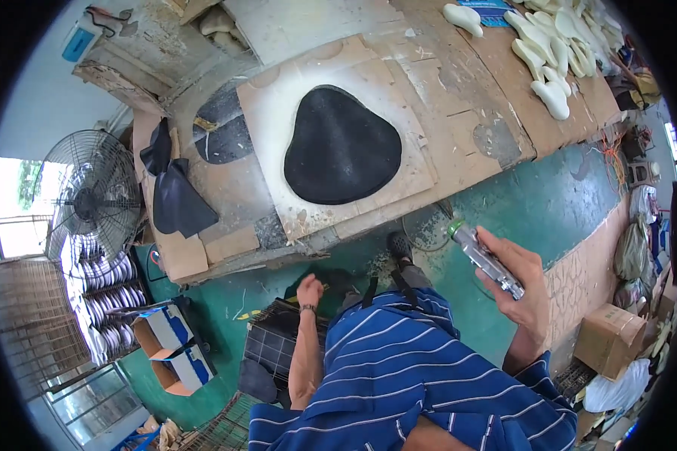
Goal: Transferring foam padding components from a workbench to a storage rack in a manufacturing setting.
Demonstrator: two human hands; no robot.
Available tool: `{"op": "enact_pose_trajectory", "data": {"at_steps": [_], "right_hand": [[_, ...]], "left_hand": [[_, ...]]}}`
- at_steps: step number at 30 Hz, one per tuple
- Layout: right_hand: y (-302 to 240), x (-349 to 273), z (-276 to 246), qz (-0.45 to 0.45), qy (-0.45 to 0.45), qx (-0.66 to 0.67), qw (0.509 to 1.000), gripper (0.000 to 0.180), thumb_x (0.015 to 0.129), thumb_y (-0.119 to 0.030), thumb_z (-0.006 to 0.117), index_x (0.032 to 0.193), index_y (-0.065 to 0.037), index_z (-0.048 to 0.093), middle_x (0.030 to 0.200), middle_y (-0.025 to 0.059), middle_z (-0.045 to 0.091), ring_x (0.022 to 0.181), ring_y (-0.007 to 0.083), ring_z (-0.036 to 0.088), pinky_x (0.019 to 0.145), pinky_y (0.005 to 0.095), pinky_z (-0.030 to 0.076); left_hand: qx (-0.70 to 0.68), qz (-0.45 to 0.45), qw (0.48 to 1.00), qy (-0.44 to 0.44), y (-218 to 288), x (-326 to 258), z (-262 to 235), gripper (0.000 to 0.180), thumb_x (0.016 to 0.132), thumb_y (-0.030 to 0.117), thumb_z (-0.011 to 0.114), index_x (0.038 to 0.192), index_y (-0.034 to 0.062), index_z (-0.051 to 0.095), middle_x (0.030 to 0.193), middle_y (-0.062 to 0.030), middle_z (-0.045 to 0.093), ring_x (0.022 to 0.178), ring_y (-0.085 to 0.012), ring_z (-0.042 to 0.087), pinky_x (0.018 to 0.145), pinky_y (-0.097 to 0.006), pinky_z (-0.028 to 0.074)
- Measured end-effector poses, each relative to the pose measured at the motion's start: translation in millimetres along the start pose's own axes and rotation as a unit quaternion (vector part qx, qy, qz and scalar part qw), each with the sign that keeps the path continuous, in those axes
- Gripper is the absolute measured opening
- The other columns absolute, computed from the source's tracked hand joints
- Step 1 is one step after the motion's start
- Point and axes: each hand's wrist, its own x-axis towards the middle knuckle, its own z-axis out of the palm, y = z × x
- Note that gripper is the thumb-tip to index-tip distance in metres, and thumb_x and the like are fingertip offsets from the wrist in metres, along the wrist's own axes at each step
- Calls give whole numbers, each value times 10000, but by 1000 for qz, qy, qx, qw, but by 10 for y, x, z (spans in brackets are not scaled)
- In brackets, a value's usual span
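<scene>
In the head view, the right hand [530, 289] is right of the middle of the frame. Its fingers are wrapped around a silver spray gun [474, 248]. The gun has a green ring near its front end, and that end points to the upper left. The gun is over the green floor [534, 199], near the edge of the table [459, 90].

The left hand [311, 290] is low down, just left of the middle. Its fingers are curled in, and I cannot tell if they hold something. There is a dark band on that wrist.

A big black pad [342, 146] lies flat near the top middle of the frame. It is like a triangle with round corners. It sits on a piece of cardboard [410, 143] with white all around the pad. Both hands are apart from the pad.

On the left part of the table is a bent black piece [180, 201], with a smaller black piece [158, 148] just above it. Lots of cream pieces [553, 98] are piled in the upper right. A round fan [86, 203] stands at the left.
</scene>
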Motion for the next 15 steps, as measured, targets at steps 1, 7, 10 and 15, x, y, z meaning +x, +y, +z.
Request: {"op": "enact_pose_trajectory", "data": {"at_steps": [1,7,10,15], "right_hand": [[-40,33,-14,3,19,17,1000,735,701,117,723,1421,-6,637,1060,232,734,923,409,724,797,407,566],[48,19,-122,-74,-110,-24,991,808,658,66,719,1455,-14,614,1079,234,719,915,424,708,791,386,551],[6,80,-35,-36,63,-5,997,656,784,57,753,1426,-3,636,1011,221,712,840,343,698,769,357,532],[28,-181,-154,10,59,-12,998,770,662,106,669,1424,-1,637,1017,226,707,850,393,698,755,381,541]], "left_hand": [[-15,62,998,-4,99,157,39,316,1032,81,623,1346,68,647,884,-43,699,716,-130,637,601,-302,523],[142,343,920,122,1334,944,494,351,988,91,685,1336,54,692,875,-57,683,725,-145,621,656,-314,527],[224,342,897,165,2029,920,947,370,951,172,715,1313,94,720,986,-126,712,891,-271,696,850,-406,567],[356,291,864,206,2446,887,1098,463,894,216,758,1347,132,715,1029,-116,658,961,-313,687,890,-454,567]]}}
